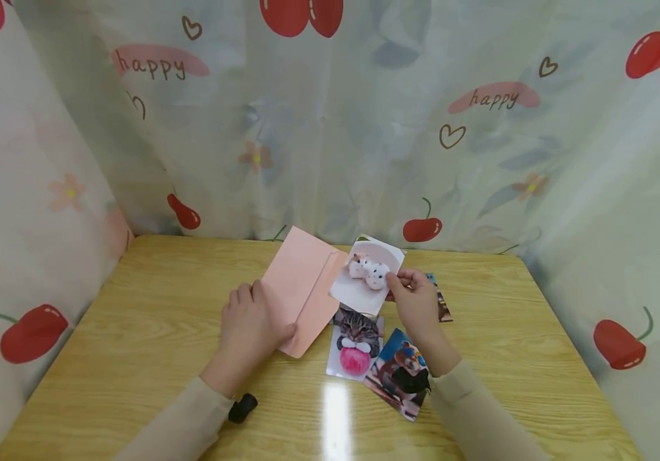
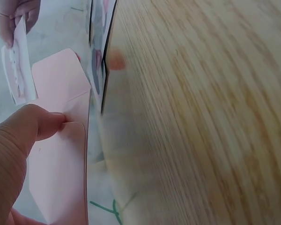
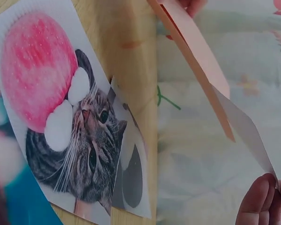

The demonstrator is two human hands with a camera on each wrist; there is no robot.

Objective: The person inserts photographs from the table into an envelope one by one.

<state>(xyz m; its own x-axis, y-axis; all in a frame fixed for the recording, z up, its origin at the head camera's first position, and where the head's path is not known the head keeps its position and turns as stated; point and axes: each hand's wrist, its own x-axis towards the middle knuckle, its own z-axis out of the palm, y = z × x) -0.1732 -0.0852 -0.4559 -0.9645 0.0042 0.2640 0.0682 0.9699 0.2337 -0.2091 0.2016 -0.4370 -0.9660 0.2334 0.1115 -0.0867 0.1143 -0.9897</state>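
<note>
My left hand (image 1: 249,326) holds a pink envelope (image 1: 297,275) by its near left side. In the left wrist view the thumb (image 2: 42,124) presses on the envelope's face, and the flap (image 2: 61,75) stands unfolded. My right hand (image 1: 418,307) pinches a photo card (image 1: 358,291) of two small white spotted animals by its right edge. That card overlaps the envelope's open side in the head view. Below it lies a cat photo (image 1: 353,333) with a pink ball, partly covering another card (image 3: 133,187). Beside that lies a photo of an animal in sunglasses (image 1: 404,406), partly hidden by my right wrist.
One more photo (image 1: 445,308) shows behind my right hand. Everything lies on a wood-grain table (image 1: 151,333). A pale curtain (image 1: 330,141) printed with cherries and "happy" encloses the back and both sides. Small dark objects (image 1: 242,408) sit at my wrists.
</note>
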